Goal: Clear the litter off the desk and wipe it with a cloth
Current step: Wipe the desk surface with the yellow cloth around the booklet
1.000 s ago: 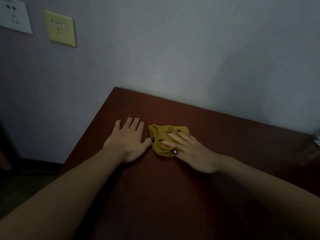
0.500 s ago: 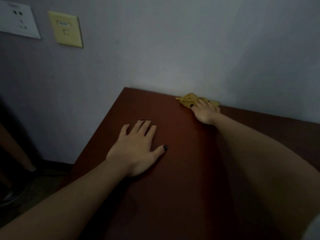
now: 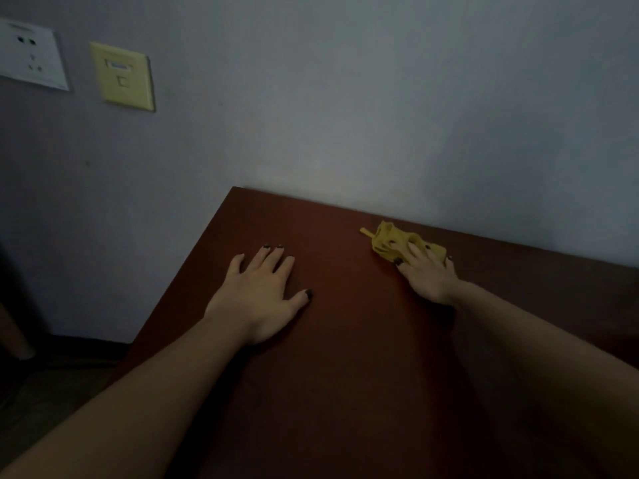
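Observation:
A crumpled yellow cloth (image 3: 385, 240) lies on the dark reddish-brown desk (image 3: 345, 357), close to the back edge by the wall. My right hand (image 3: 427, 274) presses down on the cloth, fingers spread over it and partly hiding it. My left hand (image 3: 261, 295) lies flat on the desk near its left edge, palm down, fingers apart, holding nothing. No litter shows on the visible part of the desk.
A grey wall rises right behind the desk. On it at the upper left are a white power socket (image 3: 31, 57) and a yellow wall plate (image 3: 122, 77). The desk's left edge drops to a dark floor (image 3: 52, 382).
My right hand pushed the cloth from beside my left hand to the back edge by the wall, then drew it slightly back and to the right. My left hand stayed flat in place.

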Demonstrator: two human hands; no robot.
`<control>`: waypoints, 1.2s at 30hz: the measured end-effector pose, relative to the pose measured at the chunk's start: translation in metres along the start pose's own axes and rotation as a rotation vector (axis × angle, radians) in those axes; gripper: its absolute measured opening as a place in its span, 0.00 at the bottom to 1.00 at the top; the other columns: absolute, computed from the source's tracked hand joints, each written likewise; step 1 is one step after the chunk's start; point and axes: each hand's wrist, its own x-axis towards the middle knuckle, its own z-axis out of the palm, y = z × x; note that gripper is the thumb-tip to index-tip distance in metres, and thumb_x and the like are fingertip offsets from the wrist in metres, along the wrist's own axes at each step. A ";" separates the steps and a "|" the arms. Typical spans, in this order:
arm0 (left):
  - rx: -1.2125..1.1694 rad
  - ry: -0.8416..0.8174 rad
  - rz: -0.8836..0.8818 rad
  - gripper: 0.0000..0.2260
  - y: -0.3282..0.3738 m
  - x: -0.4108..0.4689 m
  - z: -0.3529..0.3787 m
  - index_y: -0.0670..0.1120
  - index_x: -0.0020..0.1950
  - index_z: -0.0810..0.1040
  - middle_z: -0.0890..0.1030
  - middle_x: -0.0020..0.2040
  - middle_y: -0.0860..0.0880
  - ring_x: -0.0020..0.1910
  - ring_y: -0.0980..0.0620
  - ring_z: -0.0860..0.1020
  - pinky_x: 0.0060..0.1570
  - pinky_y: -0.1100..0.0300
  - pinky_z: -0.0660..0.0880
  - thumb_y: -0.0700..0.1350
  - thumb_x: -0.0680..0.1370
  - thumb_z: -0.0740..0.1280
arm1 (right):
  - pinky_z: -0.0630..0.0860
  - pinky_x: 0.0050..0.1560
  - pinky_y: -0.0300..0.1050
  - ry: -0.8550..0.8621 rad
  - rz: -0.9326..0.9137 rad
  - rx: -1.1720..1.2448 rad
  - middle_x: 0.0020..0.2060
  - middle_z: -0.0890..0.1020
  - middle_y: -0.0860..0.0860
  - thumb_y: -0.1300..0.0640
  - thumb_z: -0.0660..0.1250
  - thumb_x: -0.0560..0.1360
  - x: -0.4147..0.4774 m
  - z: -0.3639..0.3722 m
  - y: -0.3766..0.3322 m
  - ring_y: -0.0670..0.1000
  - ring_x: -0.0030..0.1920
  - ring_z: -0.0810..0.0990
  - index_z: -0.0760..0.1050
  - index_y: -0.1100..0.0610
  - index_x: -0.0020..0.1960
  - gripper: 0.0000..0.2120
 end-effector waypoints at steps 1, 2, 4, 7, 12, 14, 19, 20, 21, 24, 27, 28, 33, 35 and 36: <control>-0.004 -0.002 -0.001 0.32 0.001 0.000 -0.001 0.51 0.78 0.46 0.45 0.78 0.51 0.76 0.53 0.41 0.74 0.49 0.40 0.65 0.78 0.45 | 0.37 0.71 0.62 -0.008 -0.028 -0.013 0.77 0.42 0.47 0.43 0.42 0.81 -0.015 0.002 0.001 0.54 0.76 0.40 0.40 0.40 0.75 0.24; -0.006 -0.001 -0.001 0.32 0.001 -0.001 -0.001 0.50 0.78 0.46 0.45 0.79 0.51 0.77 0.53 0.42 0.74 0.48 0.40 0.65 0.78 0.46 | 0.38 0.71 0.62 -0.012 -0.056 -0.026 0.77 0.42 0.47 0.43 0.42 0.81 -0.031 0.004 0.000 0.54 0.76 0.40 0.40 0.39 0.75 0.24; -0.006 0.008 -0.001 0.32 0.003 -0.001 -0.002 0.50 0.78 0.47 0.46 0.79 0.50 0.77 0.52 0.43 0.74 0.48 0.41 0.65 0.78 0.46 | 0.38 0.71 0.61 -0.020 -0.113 -0.058 0.77 0.41 0.48 0.44 0.43 0.81 -0.058 0.006 -0.006 0.55 0.76 0.40 0.38 0.38 0.74 0.24; -0.003 0.022 -0.001 0.32 0.004 -0.001 -0.001 0.50 0.78 0.48 0.47 0.79 0.50 0.77 0.51 0.43 0.74 0.47 0.42 0.64 0.78 0.47 | 0.36 0.71 0.59 -0.068 -0.231 -0.077 0.76 0.37 0.48 0.44 0.43 0.81 -0.091 0.009 -0.019 0.55 0.75 0.35 0.35 0.34 0.72 0.24; 0.007 0.028 -0.006 0.32 0.003 0.000 0.001 0.50 0.78 0.47 0.46 0.79 0.49 0.77 0.50 0.43 0.74 0.47 0.42 0.65 0.78 0.46 | 0.30 0.69 0.57 -0.134 -0.338 -0.013 0.75 0.35 0.44 0.39 0.41 0.80 -0.102 0.010 -0.051 0.55 0.73 0.30 0.31 0.20 0.57 0.20; 0.008 0.026 -0.008 0.32 0.003 0.000 0.001 0.50 0.78 0.47 0.46 0.79 0.49 0.77 0.51 0.43 0.74 0.47 0.41 0.65 0.78 0.46 | 0.30 0.69 0.58 -0.063 -0.365 -0.013 0.75 0.37 0.43 0.38 0.41 0.79 -0.089 0.012 -0.064 0.55 0.74 0.32 0.32 0.20 0.60 0.20; 0.006 0.020 -0.008 0.33 0.002 0.000 0.000 0.50 0.78 0.46 0.45 0.79 0.50 0.77 0.52 0.42 0.74 0.47 0.41 0.65 0.78 0.46 | 0.36 0.71 0.58 0.017 -0.342 0.013 0.76 0.43 0.42 0.38 0.41 0.79 -0.029 0.008 -0.087 0.54 0.76 0.38 0.41 0.27 0.69 0.20; 0.006 0.016 -0.008 0.33 0.001 0.001 0.000 0.51 0.78 0.46 0.45 0.78 0.50 0.77 0.52 0.42 0.74 0.47 0.41 0.65 0.78 0.46 | 0.37 0.71 0.58 0.012 -0.324 0.020 0.76 0.43 0.42 0.38 0.41 0.79 -0.016 0.005 -0.088 0.53 0.76 0.39 0.41 0.28 0.70 0.21; 0.006 0.015 -0.007 0.33 0.001 0.001 0.000 0.51 0.78 0.46 0.45 0.78 0.51 0.77 0.52 0.42 0.74 0.47 0.41 0.65 0.78 0.46 | 0.37 0.71 0.58 0.009 -0.305 0.030 0.76 0.43 0.42 0.39 0.41 0.79 -0.004 0.003 -0.089 0.53 0.76 0.39 0.41 0.29 0.71 0.21; 0.001 0.025 -0.001 0.33 -0.001 0.001 0.000 0.52 0.78 0.46 0.45 0.78 0.52 0.76 0.54 0.41 0.74 0.49 0.40 0.66 0.77 0.47 | 0.39 0.71 0.59 0.046 -0.252 0.034 0.77 0.45 0.43 0.38 0.40 0.79 0.023 -0.001 -0.086 0.52 0.76 0.41 0.43 0.33 0.73 0.22; -0.006 0.036 0.002 0.33 -0.003 0.001 0.000 0.52 0.78 0.46 0.45 0.78 0.53 0.76 0.55 0.41 0.74 0.50 0.39 0.67 0.77 0.47 | 0.38 0.71 0.61 0.075 -0.202 0.048 0.77 0.45 0.44 0.38 0.41 0.80 0.038 -0.006 -0.076 0.52 0.76 0.42 0.44 0.35 0.74 0.23; -0.007 0.039 0.000 0.33 -0.003 0.000 0.000 0.53 0.78 0.46 0.45 0.78 0.53 0.76 0.56 0.40 0.74 0.50 0.39 0.67 0.77 0.47 | 0.38 0.71 0.61 0.070 -0.184 0.059 0.77 0.45 0.44 0.39 0.41 0.80 0.041 -0.008 -0.071 0.52 0.76 0.41 0.44 0.36 0.74 0.23; 0.005 0.029 -0.004 0.33 -0.001 0.000 0.001 0.53 0.78 0.45 0.44 0.78 0.54 0.76 0.56 0.40 0.74 0.51 0.38 0.67 0.77 0.46 | 0.36 0.71 0.62 0.106 -0.088 0.051 0.77 0.44 0.44 0.40 0.41 0.80 0.038 -0.007 -0.044 0.51 0.76 0.39 0.44 0.39 0.75 0.24; 0.010 0.025 -0.007 0.33 0.001 -0.001 0.000 0.53 0.78 0.45 0.44 0.78 0.54 0.76 0.56 0.40 0.74 0.52 0.39 0.67 0.77 0.46 | 0.36 0.71 0.62 0.112 -0.059 0.034 0.77 0.44 0.44 0.40 0.41 0.80 0.028 -0.004 -0.036 0.52 0.76 0.40 0.43 0.41 0.76 0.25; 0.019 0.020 -0.010 0.33 0.002 -0.002 0.000 0.53 0.78 0.45 0.44 0.78 0.53 0.76 0.56 0.40 0.74 0.52 0.39 0.66 0.77 0.46 | 0.36 0.70 0.62 0.103 -0.051 0.033 0.77 0.43 0.44 0.40 0.41 0.80 0.021 -0.002 -0.031 0.52 0.76 0.39 0.43 0.41 0.76 0.25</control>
